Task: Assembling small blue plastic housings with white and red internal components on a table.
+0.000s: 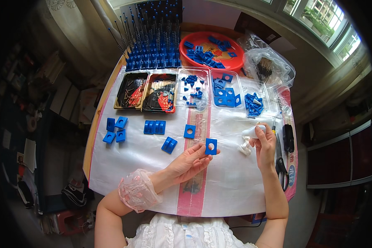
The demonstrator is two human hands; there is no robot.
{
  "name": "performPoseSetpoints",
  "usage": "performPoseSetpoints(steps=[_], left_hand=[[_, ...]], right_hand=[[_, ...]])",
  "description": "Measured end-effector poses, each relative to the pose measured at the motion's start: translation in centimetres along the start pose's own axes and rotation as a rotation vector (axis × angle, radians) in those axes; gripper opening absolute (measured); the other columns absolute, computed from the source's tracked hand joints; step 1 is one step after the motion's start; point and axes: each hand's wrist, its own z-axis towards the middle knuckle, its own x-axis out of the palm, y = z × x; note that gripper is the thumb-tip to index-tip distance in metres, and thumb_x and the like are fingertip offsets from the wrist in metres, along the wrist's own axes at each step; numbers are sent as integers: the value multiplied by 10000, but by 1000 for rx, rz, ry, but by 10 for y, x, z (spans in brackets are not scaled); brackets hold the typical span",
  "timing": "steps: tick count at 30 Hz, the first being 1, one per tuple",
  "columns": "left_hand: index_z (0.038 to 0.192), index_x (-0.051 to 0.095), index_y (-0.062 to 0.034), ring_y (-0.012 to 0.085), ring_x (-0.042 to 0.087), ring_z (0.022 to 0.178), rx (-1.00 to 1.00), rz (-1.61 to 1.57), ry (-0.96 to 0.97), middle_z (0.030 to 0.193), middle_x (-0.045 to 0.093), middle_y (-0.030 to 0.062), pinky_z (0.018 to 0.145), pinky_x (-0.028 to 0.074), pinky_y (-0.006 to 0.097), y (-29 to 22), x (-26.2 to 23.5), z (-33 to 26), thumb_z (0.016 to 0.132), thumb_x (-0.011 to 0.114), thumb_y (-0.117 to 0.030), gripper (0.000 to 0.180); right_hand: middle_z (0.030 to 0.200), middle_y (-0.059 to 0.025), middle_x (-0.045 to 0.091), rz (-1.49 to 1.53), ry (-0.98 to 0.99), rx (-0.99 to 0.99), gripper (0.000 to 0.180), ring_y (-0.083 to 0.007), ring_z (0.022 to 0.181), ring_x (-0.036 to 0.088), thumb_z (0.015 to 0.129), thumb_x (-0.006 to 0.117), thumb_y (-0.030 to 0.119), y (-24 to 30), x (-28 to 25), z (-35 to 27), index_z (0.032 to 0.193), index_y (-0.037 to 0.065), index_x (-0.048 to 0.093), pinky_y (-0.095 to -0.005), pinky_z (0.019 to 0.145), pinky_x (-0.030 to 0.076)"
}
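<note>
Blue plastic fills the bench [231, 186], where a person's left hand [190, 159] holds a blue plate [211, 141] with a round hole at the centre of the frame, its fingers pinching the plate's left edge. Right of centre, the right hand [263, 146] has its fingers closed around a white bottle-like object [254, 131], above a crumpled white scrap [246, 148]. The plate and the bottle-like object are apart.

At upper left, rows of blue stands [153, 60] with upright springs and blue-tipped rods appear to be the finished part of the work. Much looks left to do: 1 loose plate [189, 127] lies just beyond the left hand, 4 blue pieces [120, 135] sit at left, and ridged blue blocks [169, 145] lie between, perhaps partly assembled.

More stock sits across the upper frame: a red bowl [232, 63] of blue parts, a clear tray holding holed plates [226, 99], others with small blue pieces [190, 80] and slender blue pieces [254, 105], and 2 black trays, the left-hand 1 holding what look like screws [131, 84]. Scissors [281, 167] lie at right. Whether the held plate has been worked on cannot be told.
</note>
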Motion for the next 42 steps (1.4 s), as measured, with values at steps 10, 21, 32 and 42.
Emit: performPoseSetpoints(steps=[10,21,32,42], left_hand=[[1182,547,-70,83,539,840,-6,9,38,1206,577,139,721,509,192,0,-2,0,1024,519,-260,248],[1187,548,-74,84,528,822,-9,41,28,1214,592,145,724,503,200,0,-1,0,1028,515,-256,244],[1175,564,-70,82,515,805,-13,57,19,1233,588,149,725,492,204,0,1,-1,1028,516,-258,243],[1177,557,-69,75,505,796,-17,54,3,1227,588,146,717,488,206,0,2,-2,1031,511,-253,239]], right_hand=[[798,40,584,-191,0,-70,108,9,608,476,963,611,186,7,3,-5,937,80,614,-192,560,402],[765,9,613,-214,-31,-120,131,-23,618,522,938,645,187,8,7,-6,914,60,628,-178,543,404],[766,25,582,-212,-14,-105,114,-17,637,503,942,637,178,8,7,-6,919,67,621,-183,552,406],[776,50,553,-196,13,-91,95,3,646,471,958,624,179,6,3,-6,963,85,610,-191,556,402]])
